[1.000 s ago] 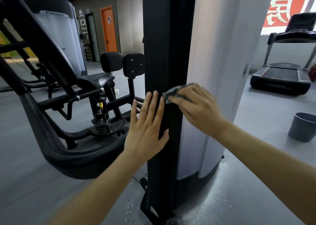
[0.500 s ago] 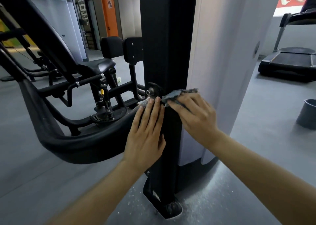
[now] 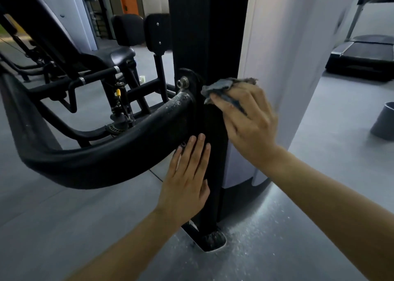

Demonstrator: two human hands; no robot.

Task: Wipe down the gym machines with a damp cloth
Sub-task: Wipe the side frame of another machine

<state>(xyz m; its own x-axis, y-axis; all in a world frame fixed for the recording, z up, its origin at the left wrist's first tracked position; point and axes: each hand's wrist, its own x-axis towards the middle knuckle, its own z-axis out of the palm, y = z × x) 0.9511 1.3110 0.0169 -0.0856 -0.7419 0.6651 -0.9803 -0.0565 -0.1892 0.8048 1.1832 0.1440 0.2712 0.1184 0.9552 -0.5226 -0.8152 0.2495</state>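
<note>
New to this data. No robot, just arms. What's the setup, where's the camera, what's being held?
There is no robot here. One wide-angle camera sits on a person's head and looks down at their two bare hands, so the picture is their own view. They stand in a gym at a weight machine.

The left hand lies flat, fingers straight, on the machine's black upright metal post. The right hand holds a crumpled grey cloth against the same post, higher up. Beside the cloth is a silver bolt, where a thick curved black frame tube joins the post. That tube looks dusty near the joint.

A pale smooth cover panel stands behind the post. On the grey floor a grey bucket sits at the right edge, with a black treadmill beyond.
</note>
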